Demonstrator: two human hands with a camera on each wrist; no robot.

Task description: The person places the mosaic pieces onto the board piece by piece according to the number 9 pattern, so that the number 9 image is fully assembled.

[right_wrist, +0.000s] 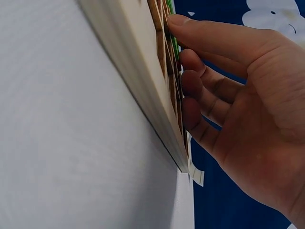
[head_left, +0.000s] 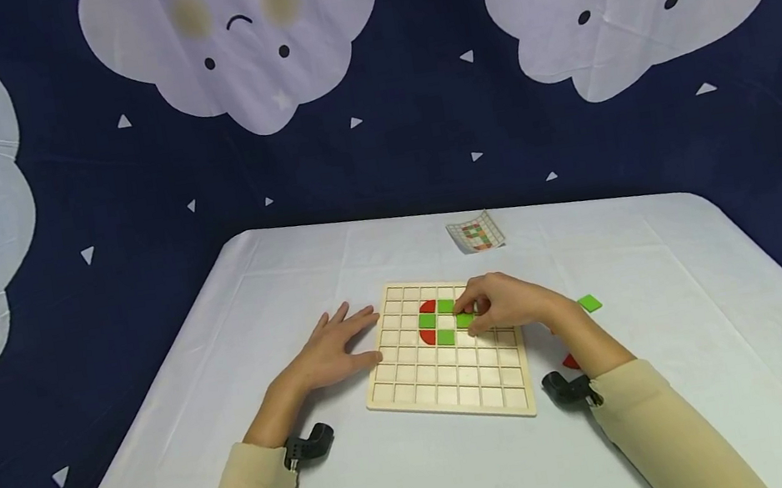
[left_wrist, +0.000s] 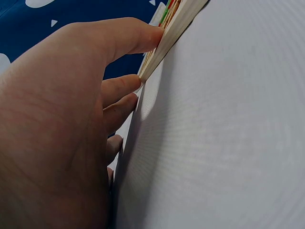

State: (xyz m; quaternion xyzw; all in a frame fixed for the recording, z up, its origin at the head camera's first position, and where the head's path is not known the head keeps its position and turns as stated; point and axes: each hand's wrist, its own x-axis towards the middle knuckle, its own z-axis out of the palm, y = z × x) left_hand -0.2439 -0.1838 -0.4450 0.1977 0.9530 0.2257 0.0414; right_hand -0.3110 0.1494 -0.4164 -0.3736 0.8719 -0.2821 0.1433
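A pale wooden grid board lies on the white table. Set in its upper cells are red quarter-round tiles and green square tiles. Over the board my right hand is bent down, its thumb and forefinger at opposite sides of a green square tile. The cells under that palm are hidden. My left hand rests beside the board with fingers spread; in the left wrist view its thumb tip touches the board's edge.
A creased paper card printed with a coloured grid pattern lies beyond the board. To the right are a loose green tile and a red tile, partly hidden by the right forearm. A dark cloth with clouds hangs behind the table.
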